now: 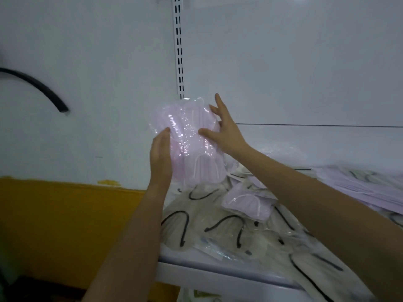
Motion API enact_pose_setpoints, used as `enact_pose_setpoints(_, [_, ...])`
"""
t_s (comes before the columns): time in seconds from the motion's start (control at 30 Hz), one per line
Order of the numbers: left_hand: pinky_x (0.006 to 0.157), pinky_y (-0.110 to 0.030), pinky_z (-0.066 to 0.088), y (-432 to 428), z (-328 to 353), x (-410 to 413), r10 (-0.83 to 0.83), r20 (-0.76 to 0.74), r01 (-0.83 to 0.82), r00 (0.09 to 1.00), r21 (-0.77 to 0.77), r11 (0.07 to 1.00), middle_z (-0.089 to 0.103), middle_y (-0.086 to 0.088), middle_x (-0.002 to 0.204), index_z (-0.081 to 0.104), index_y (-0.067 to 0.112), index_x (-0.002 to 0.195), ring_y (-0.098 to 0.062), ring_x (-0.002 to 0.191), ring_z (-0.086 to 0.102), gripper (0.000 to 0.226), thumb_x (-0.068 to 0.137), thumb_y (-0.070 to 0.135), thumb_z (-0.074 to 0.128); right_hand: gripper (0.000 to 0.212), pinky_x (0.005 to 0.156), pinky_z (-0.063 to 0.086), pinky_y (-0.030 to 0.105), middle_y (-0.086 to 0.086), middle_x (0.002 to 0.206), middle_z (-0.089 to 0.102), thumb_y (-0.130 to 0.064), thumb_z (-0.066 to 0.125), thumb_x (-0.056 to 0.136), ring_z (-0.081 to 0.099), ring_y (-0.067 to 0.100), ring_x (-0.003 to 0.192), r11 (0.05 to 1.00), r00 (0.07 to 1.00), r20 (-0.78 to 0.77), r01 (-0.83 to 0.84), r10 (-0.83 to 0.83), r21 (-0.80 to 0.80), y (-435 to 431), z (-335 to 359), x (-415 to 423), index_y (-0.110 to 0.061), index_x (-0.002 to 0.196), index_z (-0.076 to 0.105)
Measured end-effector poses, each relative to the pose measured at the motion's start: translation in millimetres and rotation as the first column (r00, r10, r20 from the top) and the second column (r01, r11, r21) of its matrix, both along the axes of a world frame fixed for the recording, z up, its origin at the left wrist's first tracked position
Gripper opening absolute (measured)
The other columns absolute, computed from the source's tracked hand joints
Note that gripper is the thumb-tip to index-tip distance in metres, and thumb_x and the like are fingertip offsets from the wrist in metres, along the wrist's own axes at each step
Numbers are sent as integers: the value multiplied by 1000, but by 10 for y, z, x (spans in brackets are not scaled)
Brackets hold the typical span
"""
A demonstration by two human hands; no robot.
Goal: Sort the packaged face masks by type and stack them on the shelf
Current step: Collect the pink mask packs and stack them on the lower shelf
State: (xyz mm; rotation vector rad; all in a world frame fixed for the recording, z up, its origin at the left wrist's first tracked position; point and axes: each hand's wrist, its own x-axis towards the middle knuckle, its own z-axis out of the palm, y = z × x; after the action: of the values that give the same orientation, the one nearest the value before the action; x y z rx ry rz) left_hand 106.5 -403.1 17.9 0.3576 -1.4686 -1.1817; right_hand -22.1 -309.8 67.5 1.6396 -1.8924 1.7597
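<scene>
A bundle of pink face masks in clear plastic (189,136) stands upright above the left end of the white shelf (218,264), between both hands. My left hand (160,153) holds its left edge, with the fingers hidden behind the packets. My right hand (222,129) touches its right side with spread, straight fingers. Below lies a heap of beige masks with black ear loops (218,227). One single pink mask packet (246,203) rests on that heap.
A flat pile of pink masks (370,186) lies at the right end of the shelf. A slotted white upright (178,46) runs up the back panel. Left of the shelf is a white wall with a yellow lower band (65,225) and a black cable (37,86).
</scene>
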Motion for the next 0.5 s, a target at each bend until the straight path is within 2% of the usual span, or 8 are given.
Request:
enact_pose_setpoints(0.07, [91, -7, 38, 34, -1, -19, -88, 109, 95, 990, -62, 994, 50, 7, 132, 49, 16, 132, -1, 115, 46, 40, 94, 26, 55, 95, 89, 33, 10, 2, 146, 37, -16, 71, 81, 45, 17, 124, 999, 997, -69, 31, -29, 32, -10, -44, 66, -22, 149, 6])
enact_pose_setpoints(0.13, [96, -16, 38, 39, -33, -24, -40, 184, 66, 982, -137, 988, 47, 8, 131, 45, 15, 134, -7, 120, 44, 50, 88, 17, 63, 94, 93, 34, 16, 4, 148, 33, -16, 71, 81, 45, 19, 124, 998, 998, -67, 25, -21, 51, 10, -70, 118, -22, 149, 7])
enact_pose_setpoints(0.2, [99, -13, 32, 8, -64, -13, 10, 159, 16, 987, -165, 986, 43, 6, 133, 41, 12, 137, -7, 124, 39, 55, 87, 7, 63, 88, 92, 37, 18, 5, 148, 31, -18, 69, 83, 47, 16, 116, 998, 997, -64, 36, -33, 51, 110, -51, 125, -21, 149, 11])
enact_pose_setpoints(0.3, [108, -17, 27, -36, -95, 23, 7, 80, 11, 997, -224, 975, 36, 5, 140, 32, 11, 141, -6, 130, 32, 62, 86, -1, 60, 76, 90, 38, 20, 4, 143, 36, -20, 66, 86, 48, 14, 107, 990, 994, -77, 85, -77, 111, 399, -16, 56, -21, 147, 20])
enact_pose_setpoints(0.37, [106, -9, 26, -54, -105, 24, 0, 67, 17, 998, -259, 966, 34, 7, 139, 32, 10, 141, -1, 128, 31, 62, 87, -3, 57, 67, 90, 41, 22, 4, 136, 46, -21, 65, 86, 51, 14, 103, 971, 992, -86, 109, -93, 214, 645, -35, 22, -21, 143, 30])
enact_pose_setpoints(0.43, [103, -4, 26, -36, -114, -5, 29, 75, -5, 997, -311, 950, 40, 2, 138, 39, 7, 138, -1, 125, 36, 52, 89, -2, 55, 62, 93, 43, 24, 1, 124, 56, -25, 65, 86, 55, 13, 102, 928, 989, -127, 113, -72, 356, 925, -86, 67, -23, 140, 35])
enact_pose_setpoints(0.5, [101, -4, 29, -19, -110, -46, 74, 63, -49, 995, -331, 942, 48, -6, 133, 47, 2, 131, -8, 121, 42, 42, 90, -2, 53, 60, 96, 40, 22, -9, 116, 59, -31, 61, 88, 54, 10, 108, 817, 968, -250, 137, 9, 561, 1184, -176, 191, -27, 141, 32])
